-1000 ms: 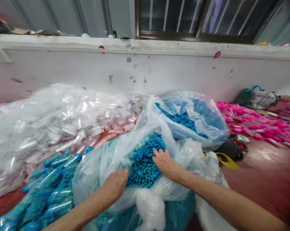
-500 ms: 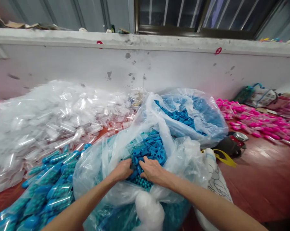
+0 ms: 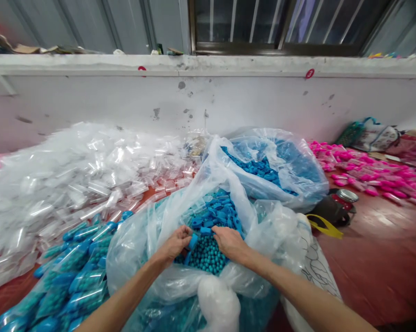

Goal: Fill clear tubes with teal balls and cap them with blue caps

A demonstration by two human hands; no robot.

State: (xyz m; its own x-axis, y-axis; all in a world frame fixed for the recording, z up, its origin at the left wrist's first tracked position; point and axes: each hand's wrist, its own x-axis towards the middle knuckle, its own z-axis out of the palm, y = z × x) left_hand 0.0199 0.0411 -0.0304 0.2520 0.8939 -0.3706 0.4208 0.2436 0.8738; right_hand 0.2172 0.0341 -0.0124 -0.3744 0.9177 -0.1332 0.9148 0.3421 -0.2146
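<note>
In front of me a clear plastic bag (image 3: 135, 249) stands open, with teal beads (image 3: 208, 256) in its mouth and a heap of blue plastic pieces (image 3: 221, 210) behind them. Over the beads, my left hand (image 3: 175, 243) is closed on a blue plastic piece (image 3: 193, 241) at its fingertips. My right hand (image 3: 230, 243) pinches the end of another blue plastic piece (image 3: 205, 230), just above the beads. The far fingers of both hands are partly hidden.
A second bag (image 3: 311, 184) of blue pieces sits behind. Clear plastic tubes (image 3: 73, 180) are heaped at left, near filled blue-capped tubes (image 3: 59, 286). Pink-capped tubes (image 3: 377, 170), a dark container with a metal lid (image 3: 348, 196) and a yellow strap (image 3: 327, 227) lie right.
Both hands have come up from the blue heap and moved slightly apart, each now with a blue piece. More teal beads show between them. The view has tilted slightly.
</note>
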